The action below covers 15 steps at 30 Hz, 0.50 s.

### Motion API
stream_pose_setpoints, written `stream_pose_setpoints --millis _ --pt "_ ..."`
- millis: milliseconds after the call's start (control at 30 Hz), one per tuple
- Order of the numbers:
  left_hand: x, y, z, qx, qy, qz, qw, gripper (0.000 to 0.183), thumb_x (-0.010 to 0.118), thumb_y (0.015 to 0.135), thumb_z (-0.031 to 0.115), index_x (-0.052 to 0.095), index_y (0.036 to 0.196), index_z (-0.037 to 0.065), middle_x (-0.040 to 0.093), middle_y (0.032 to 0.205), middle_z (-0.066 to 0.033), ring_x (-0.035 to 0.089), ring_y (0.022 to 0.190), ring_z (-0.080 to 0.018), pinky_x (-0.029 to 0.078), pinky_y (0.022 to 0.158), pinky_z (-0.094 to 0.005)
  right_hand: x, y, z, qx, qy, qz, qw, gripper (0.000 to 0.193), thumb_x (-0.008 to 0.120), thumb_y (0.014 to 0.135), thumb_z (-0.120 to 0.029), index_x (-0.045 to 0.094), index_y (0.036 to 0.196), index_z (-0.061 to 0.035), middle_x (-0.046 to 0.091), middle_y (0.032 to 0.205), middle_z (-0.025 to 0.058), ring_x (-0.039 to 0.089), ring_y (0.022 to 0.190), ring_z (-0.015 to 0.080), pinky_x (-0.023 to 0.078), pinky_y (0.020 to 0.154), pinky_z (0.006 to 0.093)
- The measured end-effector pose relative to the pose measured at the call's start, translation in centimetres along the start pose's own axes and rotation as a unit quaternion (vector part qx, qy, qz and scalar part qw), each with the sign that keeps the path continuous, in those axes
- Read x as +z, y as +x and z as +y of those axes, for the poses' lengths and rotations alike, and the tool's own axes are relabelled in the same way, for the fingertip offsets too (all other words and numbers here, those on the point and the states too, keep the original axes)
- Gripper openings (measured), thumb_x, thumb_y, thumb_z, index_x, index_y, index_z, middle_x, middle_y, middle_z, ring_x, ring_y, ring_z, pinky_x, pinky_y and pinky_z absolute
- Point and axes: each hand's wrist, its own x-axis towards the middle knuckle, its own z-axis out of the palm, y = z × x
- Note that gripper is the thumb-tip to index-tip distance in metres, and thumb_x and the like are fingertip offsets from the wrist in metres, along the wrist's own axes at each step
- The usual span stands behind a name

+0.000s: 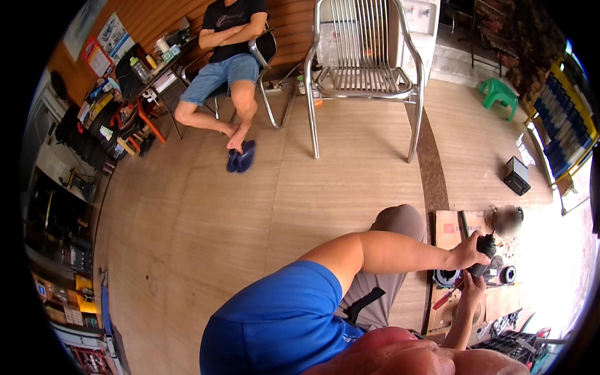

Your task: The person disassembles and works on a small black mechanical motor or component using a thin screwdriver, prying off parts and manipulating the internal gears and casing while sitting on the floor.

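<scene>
My left hand [467,252] is wrapped round a black, roughly cylindrical part [484,255] with a ribbed upper end, holding it tilted above a cardboard sheet [447,220]. Just below, my right hand [473,291] has its fingers closed at the part's lower end. A red-handled screwdriver [444,299] points toward those fingers; whether they grip it I cannot tell. Round parts surround the hands: a black-and-white ring [510,274] to the right and a dark ring-shaped piece [445,277] to the left. Beyond the left hand, a round item [507,220] is blurred.
A metal chair [365,81] stands ahead. Further left, a person [231,56] sits with folded arms, bare feet above dark blue slippers [242,157]. A black box [517,175] and a green stool [499,95] are at the right. A cluttered table [159,72] lines the wall.
</scene>
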Motion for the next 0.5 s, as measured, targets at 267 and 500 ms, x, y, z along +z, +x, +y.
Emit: stream_pose_setpoints --millis 267,500 --pt "0.01 -0.03 0.04 -0.007 0.01 0.006 1.0 0.082 0.076 0.067 0.024 0.035 0.131 -0.006 0.054 0.115 -0.0268 0.054 0.112 -0.0313 0.042 0.098 -0.0352 -0.49 0.28 0.19 0.021 0.006 -0.013 1.0 0.007 0.062 0.091 -0.003 0.062 0.097 -0.0002 0.064 0.072 0.0048 0.06 0.055 0.0114 0.049 0.05 0.0235" --pt "-0.03 -0.35 0.9 -0.014 -0.02 -0.006 1.0 0.078 0.076 0.067 0.022 0.036 0.129 -0.005 0.055 0.114 -0.0254 0.055 0.11 -0.0304 0.042 0.098 -0.0353 0.12 0.14 0.39 -0.027 -0.005 0.017 0.999 0.006 0.062 0.09 0.0 0.061 0.095 -0.0009 0.062 0.072 0.0025 0.055 0.052 0.0085 0.044 0.047 0.0218"
